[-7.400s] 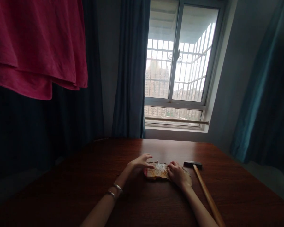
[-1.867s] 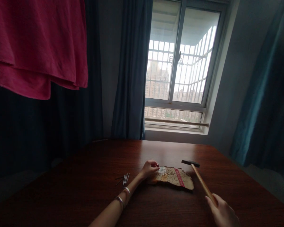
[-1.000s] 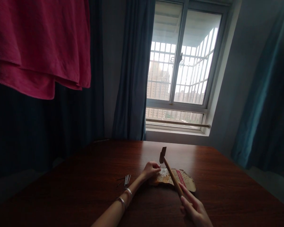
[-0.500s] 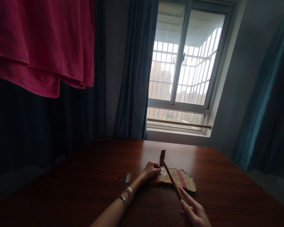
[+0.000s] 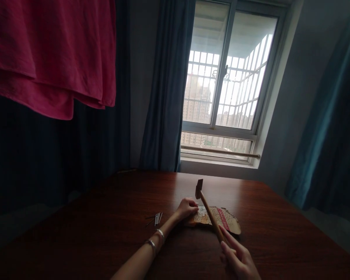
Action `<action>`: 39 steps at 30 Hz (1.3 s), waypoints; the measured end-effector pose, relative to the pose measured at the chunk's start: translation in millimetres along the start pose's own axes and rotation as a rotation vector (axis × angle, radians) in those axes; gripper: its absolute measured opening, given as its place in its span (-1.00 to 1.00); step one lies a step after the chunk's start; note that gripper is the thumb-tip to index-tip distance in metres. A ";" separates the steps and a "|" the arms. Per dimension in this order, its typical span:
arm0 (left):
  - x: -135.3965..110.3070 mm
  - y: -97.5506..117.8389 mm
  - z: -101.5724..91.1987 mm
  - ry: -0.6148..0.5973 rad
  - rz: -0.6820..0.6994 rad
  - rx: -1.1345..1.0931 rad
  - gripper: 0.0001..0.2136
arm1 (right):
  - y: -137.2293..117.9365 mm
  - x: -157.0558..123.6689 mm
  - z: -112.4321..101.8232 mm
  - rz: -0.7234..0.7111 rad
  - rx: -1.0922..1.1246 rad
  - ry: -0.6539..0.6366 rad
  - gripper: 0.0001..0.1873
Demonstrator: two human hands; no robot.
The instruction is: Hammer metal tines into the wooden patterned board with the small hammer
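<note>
A flat patterned wooden piece [image 5: 226, 223] with a red stripe lies on the dark wooden table [image 5: 105, 233]. My left hand [image 5: 187, 207] rests closed at its left end, fingertips pinched together on something too small to make out. My right hand [image 5: 239, 258] grips the wooden handle of a hammer [image 5: 209, 212]. The dark hammer head is raised a little above my left hand's fingertips. Two bracelets sit on my left wrist.
Several loose nails [image 5: 156, 218] lie on the table left of my left forearm. A red cloth [image 5: 49, 54] hangs at the upper left. Blue curtains [image 5: 163, 89] frame a window [image 5: 224, 77] behind the table.
My right hand picked the hammer up off the table and swung it over the piece. In the last half second the hammer head rose slightly. My left hand has stayed pinched at the piece's left end.
</note>
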State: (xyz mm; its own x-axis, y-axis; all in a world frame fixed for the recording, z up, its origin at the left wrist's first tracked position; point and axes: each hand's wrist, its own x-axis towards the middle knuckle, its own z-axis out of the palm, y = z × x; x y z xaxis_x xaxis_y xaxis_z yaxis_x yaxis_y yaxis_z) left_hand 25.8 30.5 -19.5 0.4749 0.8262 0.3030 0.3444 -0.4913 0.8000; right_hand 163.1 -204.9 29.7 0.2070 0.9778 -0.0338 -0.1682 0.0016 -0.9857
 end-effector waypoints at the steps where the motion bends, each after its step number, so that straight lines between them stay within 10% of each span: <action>1: -0.1 0.1 0.2 0.003 -0.001 0.001 -0.78 | 0.7 0.3 0.3 -0.005 0.009 0.001 0.01; 39: -3.1 -3.1 -4.6 -0.064 0.112 0.107 -0.81 | 8.2 -0.3 2.8 -0.057 0.028 0.086 -0.02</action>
State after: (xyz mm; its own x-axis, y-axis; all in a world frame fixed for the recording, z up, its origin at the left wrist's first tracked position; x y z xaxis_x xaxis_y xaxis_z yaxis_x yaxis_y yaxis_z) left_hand 19.5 30.8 -20.5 0.5644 0.7470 0.3512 0.3689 -0.6089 0.7023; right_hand 159.0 -204.6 22.1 0.2990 0.9542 0.0066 -0.1808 0.0635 -0.9815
